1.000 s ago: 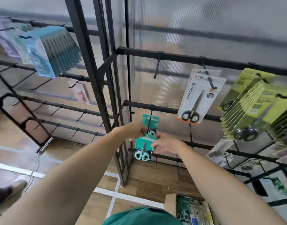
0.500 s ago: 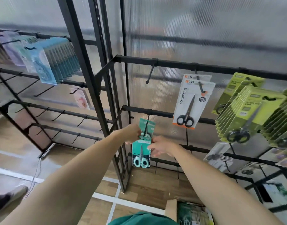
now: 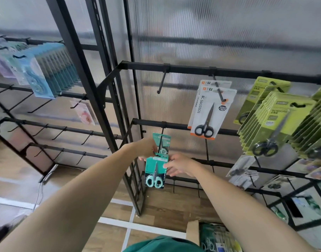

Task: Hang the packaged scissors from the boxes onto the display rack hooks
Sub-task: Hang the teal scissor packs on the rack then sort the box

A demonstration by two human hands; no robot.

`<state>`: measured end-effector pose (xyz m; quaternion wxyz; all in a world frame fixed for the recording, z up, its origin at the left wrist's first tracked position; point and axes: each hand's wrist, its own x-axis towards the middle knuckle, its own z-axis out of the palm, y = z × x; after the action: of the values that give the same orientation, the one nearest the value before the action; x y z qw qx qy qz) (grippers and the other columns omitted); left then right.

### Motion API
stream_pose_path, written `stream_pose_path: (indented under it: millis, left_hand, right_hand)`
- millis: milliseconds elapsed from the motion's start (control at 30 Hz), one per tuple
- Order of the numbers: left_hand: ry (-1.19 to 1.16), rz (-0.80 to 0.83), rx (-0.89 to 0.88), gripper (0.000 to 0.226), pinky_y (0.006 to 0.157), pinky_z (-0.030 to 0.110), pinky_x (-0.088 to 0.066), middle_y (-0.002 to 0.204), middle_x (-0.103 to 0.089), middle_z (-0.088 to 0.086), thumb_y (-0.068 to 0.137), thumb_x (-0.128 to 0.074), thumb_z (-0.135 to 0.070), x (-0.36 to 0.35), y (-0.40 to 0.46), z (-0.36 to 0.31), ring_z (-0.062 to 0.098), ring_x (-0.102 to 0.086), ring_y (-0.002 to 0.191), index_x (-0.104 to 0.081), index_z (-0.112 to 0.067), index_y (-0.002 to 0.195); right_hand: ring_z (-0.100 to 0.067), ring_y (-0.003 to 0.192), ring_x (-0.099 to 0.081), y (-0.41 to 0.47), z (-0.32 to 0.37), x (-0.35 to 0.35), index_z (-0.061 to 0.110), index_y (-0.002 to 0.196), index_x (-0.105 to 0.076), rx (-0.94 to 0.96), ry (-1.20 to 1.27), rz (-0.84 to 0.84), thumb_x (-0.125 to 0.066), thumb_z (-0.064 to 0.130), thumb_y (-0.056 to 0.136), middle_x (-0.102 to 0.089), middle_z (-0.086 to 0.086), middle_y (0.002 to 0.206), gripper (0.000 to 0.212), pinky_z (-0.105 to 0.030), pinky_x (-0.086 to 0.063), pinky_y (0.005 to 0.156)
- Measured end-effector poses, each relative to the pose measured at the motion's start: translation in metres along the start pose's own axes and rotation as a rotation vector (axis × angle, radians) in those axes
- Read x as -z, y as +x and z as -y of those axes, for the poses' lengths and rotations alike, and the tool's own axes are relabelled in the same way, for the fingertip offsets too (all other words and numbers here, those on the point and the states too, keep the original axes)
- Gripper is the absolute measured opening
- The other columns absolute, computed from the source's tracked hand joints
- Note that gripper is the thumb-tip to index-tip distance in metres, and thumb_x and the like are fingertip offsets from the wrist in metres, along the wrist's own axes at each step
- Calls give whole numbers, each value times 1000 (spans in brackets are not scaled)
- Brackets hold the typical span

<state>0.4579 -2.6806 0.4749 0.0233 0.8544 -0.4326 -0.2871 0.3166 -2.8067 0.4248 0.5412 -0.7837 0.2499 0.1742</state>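
Centre of the frame, slightly below the middle: a teal scissors pack [image 3: 154, 172] held between two hands in front of the black display rack [image 3: 181, 70]. Left hand [image 3: 146, 149] at the pack's upper left corner, fingers curled over the top edge, fingertips hidden behind the card. Right hand [image 3: 179, 165] at the pack's right edge, thumb on the front face and fingers curled behind, pinching the card. Pack upright, mint handles at the bottom, hanging below both hands.

Just above and behind it, a second teal pack [image 3: 162, 143] already threaded on a hook [image 3: 160, 140] dropping from the middle rail; top edge of the held pack overlapping the bottom of the hung one. Whether the held pack's hanging hole has reached the hook tip: cannot tell, hidden by the left hand.

Right of centre, higher up: white scissors packs [image 3: 211, 113] with black handles on an upper hook. Far right: a thick row of green scissors packs [image 3: 272, 124]. Upper left: a row of blue packs [image 3: 45, 75] on another rack section. Bottom edge, right of centre: an open cardboard box [image 3: 193, 231] with more packaged goods inside, standing on the wooden floor [image 3: 167, 208].
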Motion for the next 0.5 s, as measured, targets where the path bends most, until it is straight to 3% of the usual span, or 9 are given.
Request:
stream_pose_path:
  millis: [133, 267, 367, 500]
  left_hand:
    - [29, -11, 50, 17, 62, 23, -55, 107, -69, 7, 98, -56, -15, -1, 2, -2, 16, -68, 77, -65, -9, 111]
    - [44, -190, 111, 20, 67, 25, -48, 111, -67, 5, 98, -53, -18, -5, 10, -8, 20, -66, 92, -65, -7, 111]
    - [-14, -363, 188, 21, 63, 30, -45, 94, -62, 4, 99, -53, -27, -7, 12, -12, 19, -59, 80, -60, -8, 105]
    - [-23, -375, 290, 19, 62, 35, -45, 82, -56, 2, 100, -50, -30, -15, 6, -9, 23, -57, 77, -57, -12, 98]
  right_hand:
    - [-18, 94, -72, 1, 3, 4, 10, 126, -59, -25, -44, -22, -62, 19, 97, -71, -8, 114, 30, -32, -60, 81]
    - [-20, 102, -66, 3, 4, 8, 14, 121, -62, -28, -64, -137, -56, 25, 100, -67, -9, 116, 25, -33, -59, 84]
    - [-24, 109, -64, 2, 3, 12, 9, 126, -60, -63, 3, -182, -57, 23, 99, -65, -13, 117, 31, -38, -57, 92]
    - [-23, 105, -65, -1, -5, 13, 7, 129, -56, -103, 71, -178, -58, 23, 98, -65, -15, 116, 35, -35, -55, 89]
